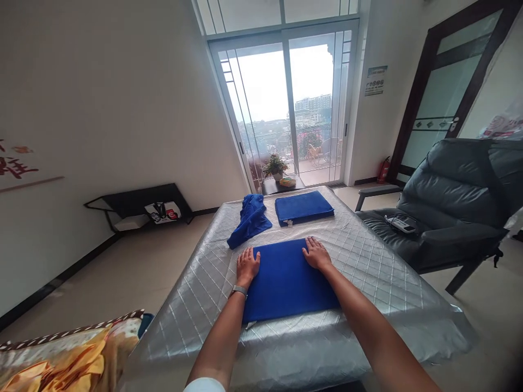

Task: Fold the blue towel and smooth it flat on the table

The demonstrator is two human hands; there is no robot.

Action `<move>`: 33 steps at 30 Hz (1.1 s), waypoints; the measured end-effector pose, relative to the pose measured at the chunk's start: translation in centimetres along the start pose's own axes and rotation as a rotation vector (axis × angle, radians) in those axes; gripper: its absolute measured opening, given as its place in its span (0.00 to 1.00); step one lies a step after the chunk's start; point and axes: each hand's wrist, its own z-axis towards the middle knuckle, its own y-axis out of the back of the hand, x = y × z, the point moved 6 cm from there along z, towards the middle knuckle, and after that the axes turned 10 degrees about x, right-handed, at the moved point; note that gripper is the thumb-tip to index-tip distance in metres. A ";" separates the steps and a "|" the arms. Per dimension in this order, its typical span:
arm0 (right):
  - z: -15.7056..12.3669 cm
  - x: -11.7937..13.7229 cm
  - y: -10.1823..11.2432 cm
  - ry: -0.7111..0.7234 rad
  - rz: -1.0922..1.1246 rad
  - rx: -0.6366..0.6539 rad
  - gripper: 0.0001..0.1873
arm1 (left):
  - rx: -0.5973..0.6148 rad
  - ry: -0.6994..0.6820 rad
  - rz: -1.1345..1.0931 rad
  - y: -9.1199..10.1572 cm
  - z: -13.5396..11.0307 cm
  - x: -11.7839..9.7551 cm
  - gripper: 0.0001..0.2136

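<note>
A blue towel (286, 283) lies folded into a flat rectangle on the silver quilted table cover (368, 267) in front of me. My left hand (247, 265) rests flat on its far left corner, fingers stretched out. My right hand (316, 253) lies flat on its far right corner, fingers also extended. Farther back, a second blue towel (303, 207) sits neatly folded. To its left a third blue towel (250, 219) lies crumpled in a loose heap.
A dark reclining chair (453, 209) with a remote (401, 224) on its seat stands right of the table. A low black shelf (141, 206) is along the left wall. A patterned cushion (69, 356) lies at bottom left. Glass balcony doors (286, 109) and a potted plant (275, 166) are behind.
</note>
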 end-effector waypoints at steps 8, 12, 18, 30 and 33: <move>0.1 -0.2 0.0 -0.003 -0.006 0.009 0.36 | 0.002 0.001 -0.018 -0.1 0.2 0.1 0.26; 0.1 -0.2 0.0 -0.011 -0.038 0.009 0.36 | -0.015 -0.005 -0.038 -0.2 0.3 0.2 0.26; 0.2 -0.2 0.1 -0.014 -0.086 0.011 0.35 | -0.008 0.000 -0.068 -0.5 0.4 0.3 0.26; 0.3 -0.2 0.1 -0.027 -0.106 0.010 0.35 | -0.026 0.000 -0.090 -0.1 0.0 0.2 0.26; 0.2 -0.2 0.2 -0.022 -0.097 0.009 0.35 | -0.019 -0.004 -0.089 0.0 0.0 0.1 0.26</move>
